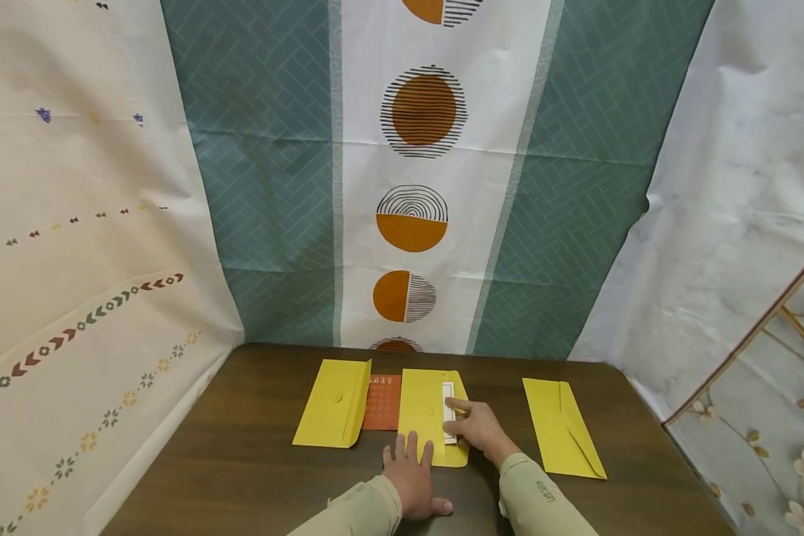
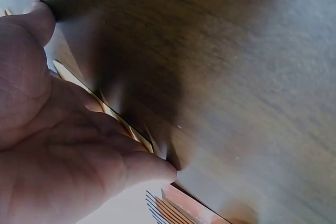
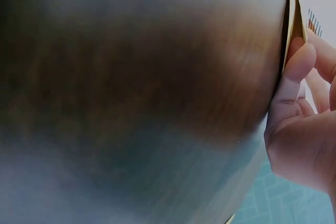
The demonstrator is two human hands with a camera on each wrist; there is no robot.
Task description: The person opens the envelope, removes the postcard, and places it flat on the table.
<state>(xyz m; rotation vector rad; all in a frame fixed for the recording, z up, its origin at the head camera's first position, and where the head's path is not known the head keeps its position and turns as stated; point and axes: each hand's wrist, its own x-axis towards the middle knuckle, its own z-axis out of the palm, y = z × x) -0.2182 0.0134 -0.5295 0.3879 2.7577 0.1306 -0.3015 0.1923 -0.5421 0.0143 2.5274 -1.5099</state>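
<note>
At the lower centre of the head view, a yellow envelope [image 1: 418,394] is laid flat on the dark wooden table [image 1: 241,432], with a white strip [image 1: 450,414] set lengthwise near its right side. The strip is touched by the bent thumb and index finger of the right hand [image 1: 481,426]; whether it is pinched or only pressed cannot be told. In the right wrist view, a raised edge of yellow paper is seen beside that thumb, at the upper right. The left hand [image 1: 410,476] is held spread at the bottom centre, gripping nothing, with some fingertips placed over the envelope's lower left part.

Left of centre, a red sheet [image 1: 385,402] printed with pale characters is placed between this envelope and the left envelope [image 1: 328,406]. The right envelope [image 1: 563,428] is laid at the lower right, well apart. Above, the upper frame is filled by a patterned cloth [image 1: 261,186].
</note>
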